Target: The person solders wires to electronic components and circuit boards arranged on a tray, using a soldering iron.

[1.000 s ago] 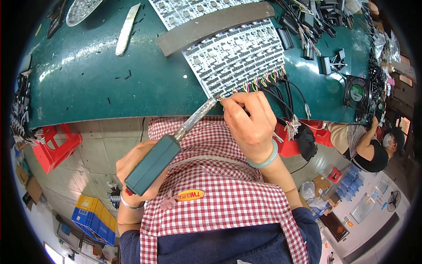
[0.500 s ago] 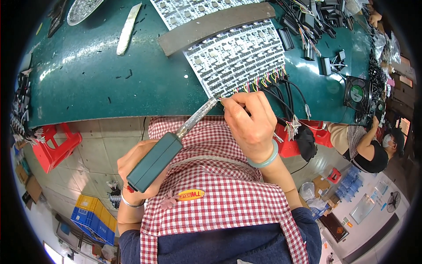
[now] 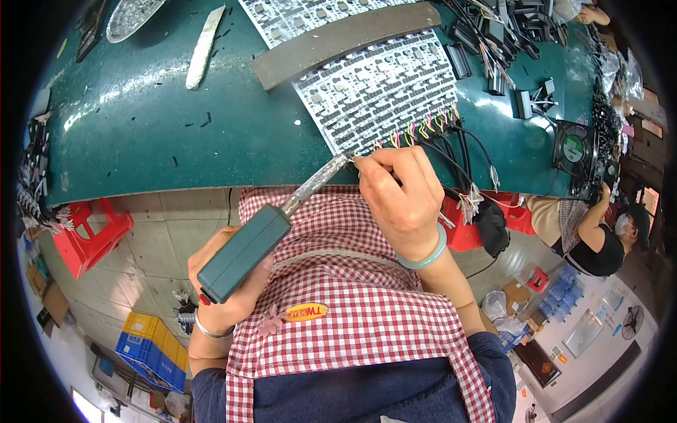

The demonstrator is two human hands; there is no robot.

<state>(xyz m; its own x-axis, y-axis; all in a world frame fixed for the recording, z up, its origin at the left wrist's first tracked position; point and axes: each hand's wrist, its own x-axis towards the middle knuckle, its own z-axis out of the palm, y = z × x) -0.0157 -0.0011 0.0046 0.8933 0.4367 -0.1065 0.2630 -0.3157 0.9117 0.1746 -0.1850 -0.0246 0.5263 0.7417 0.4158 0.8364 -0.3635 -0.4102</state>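
Observation:
My left hand (image 3: 245, 295) is wrapped round the green boxy handle of a soldering iron (image 3: 243, 252). Its silvery shaft slants up to the near left corner of a white circuit board panel (image 3: 381, 95), where the tip meets the edge. Right beside that tip, my right hand (image 3: 402, 197) pinches a thin wire, mostly hidden by the fingers. Coloured wire ends (image 3: 423, 130) line the panel's near edge to the right, running into black cables (image 3: 462, 158) that hang over the table edge. A curved grey-brown bar (image 3: 345, 46) lies across the panel.
On the green table (image 3: 162, 155) lie a silvery strip (image 3: 204, 49) and a metal dish (image 3: 134, 17). Black housings (image 3: 497, 42) with wires are heaped at the far right, near a small fan (image 3: 572, 149). Red stools (image 3: 92, 236) stand below. Another person (image 3: 599, 233) sits at the right.
The soldering iron's handle has shifted slightly left and up in my left hand, its tip staying at the panel corner. My right hand has hardly moved.

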